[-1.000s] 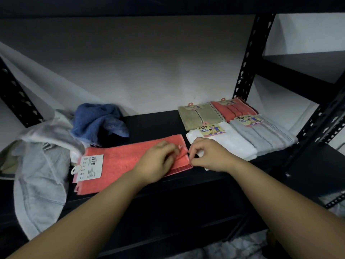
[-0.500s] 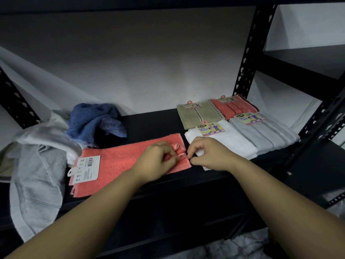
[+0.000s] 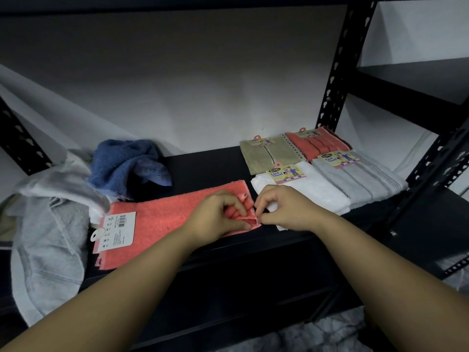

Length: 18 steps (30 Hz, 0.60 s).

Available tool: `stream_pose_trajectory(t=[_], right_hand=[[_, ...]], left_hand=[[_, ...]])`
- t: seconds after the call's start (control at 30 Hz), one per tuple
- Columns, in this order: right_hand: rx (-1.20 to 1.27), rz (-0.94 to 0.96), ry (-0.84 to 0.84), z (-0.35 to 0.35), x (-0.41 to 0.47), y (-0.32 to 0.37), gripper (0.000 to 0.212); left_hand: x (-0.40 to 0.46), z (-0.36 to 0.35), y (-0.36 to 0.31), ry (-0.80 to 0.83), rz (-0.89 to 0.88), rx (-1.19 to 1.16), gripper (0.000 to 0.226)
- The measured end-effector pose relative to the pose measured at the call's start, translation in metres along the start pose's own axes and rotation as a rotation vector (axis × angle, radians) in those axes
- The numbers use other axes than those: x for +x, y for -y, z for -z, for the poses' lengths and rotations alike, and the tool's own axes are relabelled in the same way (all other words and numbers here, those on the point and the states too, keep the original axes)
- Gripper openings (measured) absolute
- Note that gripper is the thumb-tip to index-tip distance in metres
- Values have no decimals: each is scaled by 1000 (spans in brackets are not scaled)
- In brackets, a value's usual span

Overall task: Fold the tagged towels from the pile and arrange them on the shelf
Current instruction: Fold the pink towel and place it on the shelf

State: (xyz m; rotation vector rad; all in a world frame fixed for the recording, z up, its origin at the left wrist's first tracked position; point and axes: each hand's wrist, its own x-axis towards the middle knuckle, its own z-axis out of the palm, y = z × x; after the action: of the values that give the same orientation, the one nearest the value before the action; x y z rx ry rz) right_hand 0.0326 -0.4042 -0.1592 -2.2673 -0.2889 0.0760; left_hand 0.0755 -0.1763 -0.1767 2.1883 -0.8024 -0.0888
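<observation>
A coral towel (image 3: 162, 219) lies flat along the front of the black shelf (image 3: 203, 163), with a white barcode tag (image 3: 115, 231) on its left end. My left hand (image 3: 218, 214) pinches the towel's folded right corner. My right hand (image 3: 284, 208) pinches the same corner from the right, fingertips meeting at the edge. To the right lie folded tagged towels: white (image 3: 309, 191), grey striped (image 3: 360, 179), beige (image 3: 266, 154) and red (image 3: 319, 144).
A heap of unfolded towels sits at the left: a crumpled blue one (image 3: 127, 165) and grey-white ones (image 3: 50, 224) hanging over the shelf's front edge. A perforated black upright (image 3: 337, 80) stands behind the folded towels. Another shelf level lies at the far right.
Both hands stayed at the coral towel's right corner. The left fingers have bunched the corner up more, and the right fingertips have closed in on its edge.
</observation>
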Motion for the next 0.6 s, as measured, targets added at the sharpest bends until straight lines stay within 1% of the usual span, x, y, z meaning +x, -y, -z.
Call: stream_pose_trajectory(t=[0.1,0.23,0.37,0.43,0.5,0.57,0.6], right_hand=[[-12,7,-3,0,1,0,16],[-22,18,0,-2,2,-1,11],[-43,17,-2,-3,2,-2,11],[-35,8,-6,-3,2,-1,12],[-29,2,-13,-3,1,0,13],[-28,3,-24,-3,1,0,16],[-28,4,-27,-3,1,0,16]], left_hand=[[6,-1,-9,15,52,-9,26],[4,-6,-10,12,44,37,23],[-2,-2,-5,-42,-64,70,15],[-6,1,-6,-98,-112,142,18],[-9,3,-8,-125,-110,197,24],[-10,3,-10,-146,-137,241,24],[-10,2,-10,-157,-178,258,21]])
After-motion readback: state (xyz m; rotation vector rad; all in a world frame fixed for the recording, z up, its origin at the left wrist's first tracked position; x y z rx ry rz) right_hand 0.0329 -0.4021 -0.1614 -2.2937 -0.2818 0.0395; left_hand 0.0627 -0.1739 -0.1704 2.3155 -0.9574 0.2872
